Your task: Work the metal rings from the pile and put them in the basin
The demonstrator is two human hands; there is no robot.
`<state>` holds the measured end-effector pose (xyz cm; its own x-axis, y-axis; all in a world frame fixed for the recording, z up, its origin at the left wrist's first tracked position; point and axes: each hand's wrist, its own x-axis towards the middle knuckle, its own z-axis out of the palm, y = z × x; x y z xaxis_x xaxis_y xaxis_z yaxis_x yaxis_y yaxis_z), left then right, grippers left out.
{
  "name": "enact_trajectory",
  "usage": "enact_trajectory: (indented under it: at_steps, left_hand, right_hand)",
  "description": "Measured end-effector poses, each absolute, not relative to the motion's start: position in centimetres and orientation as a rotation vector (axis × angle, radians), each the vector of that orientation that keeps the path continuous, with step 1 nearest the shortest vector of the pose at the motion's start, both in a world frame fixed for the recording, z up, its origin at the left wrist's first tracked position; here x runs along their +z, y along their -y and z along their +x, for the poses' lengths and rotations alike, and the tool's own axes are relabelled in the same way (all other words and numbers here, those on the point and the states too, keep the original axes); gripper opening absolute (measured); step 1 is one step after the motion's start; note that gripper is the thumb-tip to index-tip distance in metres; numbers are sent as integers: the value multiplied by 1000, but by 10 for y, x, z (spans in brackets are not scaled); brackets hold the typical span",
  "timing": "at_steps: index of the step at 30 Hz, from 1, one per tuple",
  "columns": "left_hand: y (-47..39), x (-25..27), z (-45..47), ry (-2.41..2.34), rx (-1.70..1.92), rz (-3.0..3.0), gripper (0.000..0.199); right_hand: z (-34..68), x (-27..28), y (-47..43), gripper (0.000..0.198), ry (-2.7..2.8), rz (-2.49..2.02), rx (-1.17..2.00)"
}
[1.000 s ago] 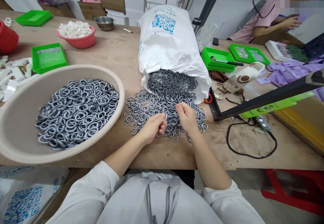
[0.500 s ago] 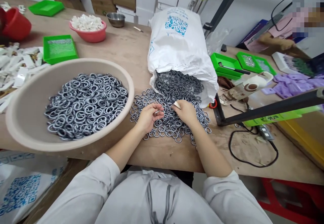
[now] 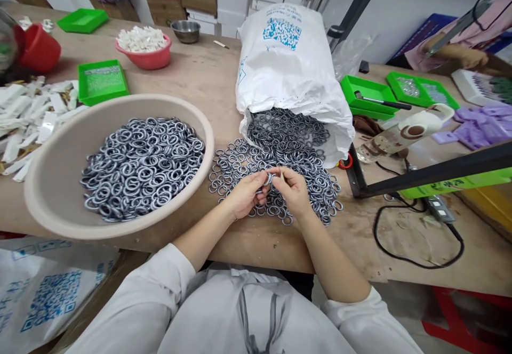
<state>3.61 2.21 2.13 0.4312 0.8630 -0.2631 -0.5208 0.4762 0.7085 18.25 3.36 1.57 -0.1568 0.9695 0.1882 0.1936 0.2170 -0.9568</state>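
Note:
Both hands meet over a spread of dark grey rings (image 3: 236, 165) on the table. Between thumb and fingers, my left hand (image 3: 248, 193) pinches a ring (image 3: 269, 179). My right hand (image 3: 294, 190) is closed right beside it, its fingertips at the ring, with a small pale piece showing at the thumb; what exactly it grips is partly hidden. Behind the hands, a white sack (image 3: 288, 71) lies with its mouth towards me, more rings spilling from it. To the left stands a wide beige basin (image 3: 52, 194) with a large heap of the same rings.
Green trays (image 3: 103, 95) and a pink bowl of white pieces (image 3: 144, 58) stand at the back left. On the right are a black metal frame (image 3: 432, 170), a bottle (image 3: 404, 135), a power strip (image 3: 440, 209) with its cable, and a co-worker's arm (image 3: 460, 55).
My hands have come together from slightly apart, and a ring now shows at their fingertips. The view has shifted a little to the left.

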Motion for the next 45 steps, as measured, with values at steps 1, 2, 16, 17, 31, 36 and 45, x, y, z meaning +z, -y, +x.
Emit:
enact_trajectory:
  at_steps: [1,2,16,17,31,36,45]
  left_hand:
    - [-22,21,37,-681,940,601,50]
    - [-21,21,37,-696,952,614,51]
    - [-24,18,38,-859,1088,618,52]
    - [-23,18,39,-858,1092,617,52]
    - [-20,19,43,-860,1093,593,52]
    - [-15,15,46,-856,1062,676,51]
    - [-30,23,28,-846,1195,607,44]
  right_hand:
    - [182,16,-33,31,1577,-1161,1017]
    - [181,16,-32,31,1589,-1193,994]
    - [181,28,-18,36,2123,-1279,535]
    - [180,28,-17,37,2143,-1288,517]
    - [180,30,-16,38,2219,-1305,439]
    - [187,23,-26,42,2091,-1304,607]
    - [206,21,-64,41,1984,-1794,382]
